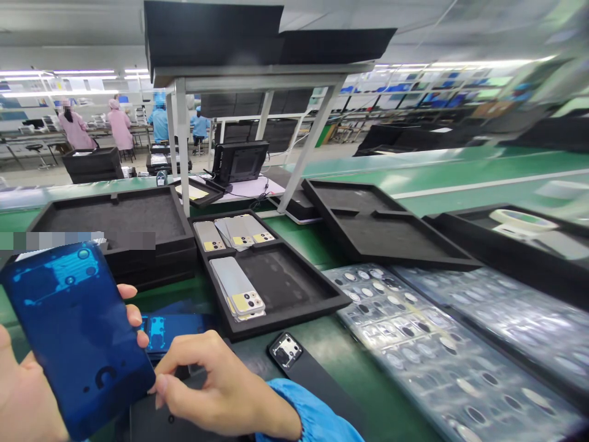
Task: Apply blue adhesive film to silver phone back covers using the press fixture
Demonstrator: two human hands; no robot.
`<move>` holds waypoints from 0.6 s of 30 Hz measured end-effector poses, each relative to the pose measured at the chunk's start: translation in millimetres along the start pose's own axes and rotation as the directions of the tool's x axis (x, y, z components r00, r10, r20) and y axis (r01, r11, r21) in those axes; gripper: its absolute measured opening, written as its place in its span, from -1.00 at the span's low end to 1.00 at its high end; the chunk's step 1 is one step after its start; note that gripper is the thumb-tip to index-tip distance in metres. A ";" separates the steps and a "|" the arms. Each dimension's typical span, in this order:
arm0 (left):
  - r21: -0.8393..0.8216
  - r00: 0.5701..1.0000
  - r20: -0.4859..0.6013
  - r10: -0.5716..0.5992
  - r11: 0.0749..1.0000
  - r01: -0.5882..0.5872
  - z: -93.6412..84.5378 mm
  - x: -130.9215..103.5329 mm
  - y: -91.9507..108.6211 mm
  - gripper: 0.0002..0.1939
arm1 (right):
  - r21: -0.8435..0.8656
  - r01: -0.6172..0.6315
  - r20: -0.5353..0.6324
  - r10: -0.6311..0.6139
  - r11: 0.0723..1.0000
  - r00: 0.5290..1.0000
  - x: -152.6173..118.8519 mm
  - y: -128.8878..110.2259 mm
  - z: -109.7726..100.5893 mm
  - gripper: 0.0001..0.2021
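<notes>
A blue phone-shaped panel [76, 331] is held up at the left by my left hand [27, 380], whose fingertips wrap round its right edge. My right hand [216, 387], in a blue sleeve, pinches at the panel's lower right corner with thumb and forefinger. Behind my hands lie more blue panels [177, 325]. Below my right hand is a dark flat panel [147, 417]. Just right of it rests a black phone back [317, 380] with a camera cut-out [286, 350]. A black tray [280, 310] beyond holds several silver phone backs [234, 285].
Stacked black trays [115, 215] stand at the left, and another black tray [405, 236] lies at the right. Clear plastic trays [442, 344] with round parts cover the right. A metal shelf [257, 77] rises ahead, with a monitor [242, 161] below. People work far back.
</notes>
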State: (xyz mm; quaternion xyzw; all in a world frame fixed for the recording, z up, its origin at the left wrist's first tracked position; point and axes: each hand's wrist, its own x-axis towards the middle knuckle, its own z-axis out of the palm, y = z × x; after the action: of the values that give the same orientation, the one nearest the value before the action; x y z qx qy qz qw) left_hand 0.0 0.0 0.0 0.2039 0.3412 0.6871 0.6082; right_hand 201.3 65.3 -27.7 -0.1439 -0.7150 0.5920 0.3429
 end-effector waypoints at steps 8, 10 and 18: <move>0.030 0.997 0.022 -0.068 0.997 0.067 50.6 26.8 -3.6 -0.14 | 0.016 -0.045 0.000 0.045 0.999 0.999 2.1 1.9 0.5 -0.81; 0.037 0.998 -0.004 -0.069 0.997 0.069 44.6 20.7 -1.7 -0.12 | 0.040 -0.105 0.007 0.105 0.994 0.994 5.4 4.6 -0.9 -0.82; 0.070 0.985 -0.115 -0.127 0.988 0.135 33.9 22.6 4.4 0.10 | 0.106 -0.243 0.058 0.238 0.964 0.970 17.1 18.1 -1.5 -0.77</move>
State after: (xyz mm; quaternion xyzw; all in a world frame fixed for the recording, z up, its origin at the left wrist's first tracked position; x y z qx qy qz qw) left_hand 16.5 29.4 23.3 0.1664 0.4134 0.6420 0.6239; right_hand 186.3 81.5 -39.3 -0.1968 -0.6653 0.6716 0.2599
